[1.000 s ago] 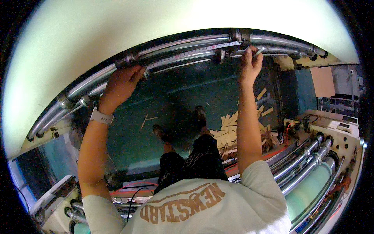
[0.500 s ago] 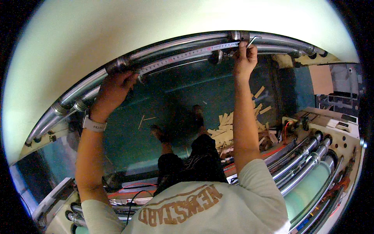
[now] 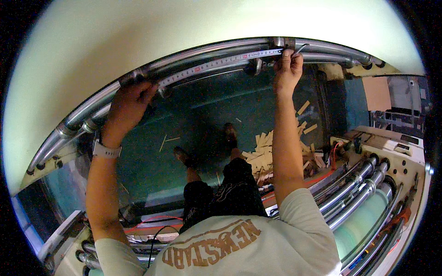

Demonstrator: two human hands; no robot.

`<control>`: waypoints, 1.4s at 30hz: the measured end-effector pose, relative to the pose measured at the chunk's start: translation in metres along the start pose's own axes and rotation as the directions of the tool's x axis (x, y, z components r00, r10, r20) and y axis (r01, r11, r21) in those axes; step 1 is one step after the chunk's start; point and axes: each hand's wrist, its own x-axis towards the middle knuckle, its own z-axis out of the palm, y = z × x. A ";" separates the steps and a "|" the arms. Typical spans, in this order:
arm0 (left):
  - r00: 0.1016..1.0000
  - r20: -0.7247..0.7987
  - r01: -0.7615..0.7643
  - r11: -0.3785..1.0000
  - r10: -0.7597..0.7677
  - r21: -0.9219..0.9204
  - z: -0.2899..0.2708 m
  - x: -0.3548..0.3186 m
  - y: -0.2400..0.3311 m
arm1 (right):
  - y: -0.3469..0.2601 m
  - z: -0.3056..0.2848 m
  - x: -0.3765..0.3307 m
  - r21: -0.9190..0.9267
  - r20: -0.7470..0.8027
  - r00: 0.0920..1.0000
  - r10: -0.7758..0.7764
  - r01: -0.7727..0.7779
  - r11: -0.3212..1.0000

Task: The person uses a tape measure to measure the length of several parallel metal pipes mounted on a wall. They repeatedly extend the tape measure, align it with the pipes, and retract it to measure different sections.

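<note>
A tape measure's white blade (image 3: 216, 64) is stretched along polished metal bars (image 3: 198, 53) at the far side. My right hand (image 3: 287, 73) pinches the blade's right end beside a dark collar (image 3: 282, 42) on the bars. A thin bent metal rod like a hex key (image 3: 301, 48) also sticks out of that hand. At the other end of the blade, my left hand (image 3: 131, 103) is closed round the tape next to another collar (image 3: 133, 76). The tape's case is hidden by the left hand, which is in shadow.
A large pale curved surface (image 3: 202, 18) rises beyond the bars. Strips of cardboard or wood (image 3: 262, 149) lie heaped on the green floor (image 3: 152, 179) near my feet. Behind me stands machinery with metal rollers (image 3: 352, 188), a pale green roller (image 3: 363, 221) and red cables (image 3: 317, 175).
My left hand has shifted slightly left along the bars, with a bit more blade showing. My right hand stays at the right collar, and the bent rod has tilted a little.
</note>
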 end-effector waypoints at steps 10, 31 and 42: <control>0.998 -0.031 -0.052 0.997 0.054 0.065 -0.001 0.000 -0.003 | -0.002 0.004 0.003 -0.022 -0.030 1.000 -0.002 0.002 1.000; 0.981 -0.115 -0.160 0.987 0.158 -0.006 -0.011 -0.002 -0.021 | -0.008 0.007 0.003 0.058 -0.029 1.000 -0.001 0.003 0.998; 0.987 -0.041 -0.154 0.988 0.154 0.001 -0.017 0.002 -0.023 | -0.014 0.007 0.000 0.108 -0.011 0.997 0.080 -0.078 0.991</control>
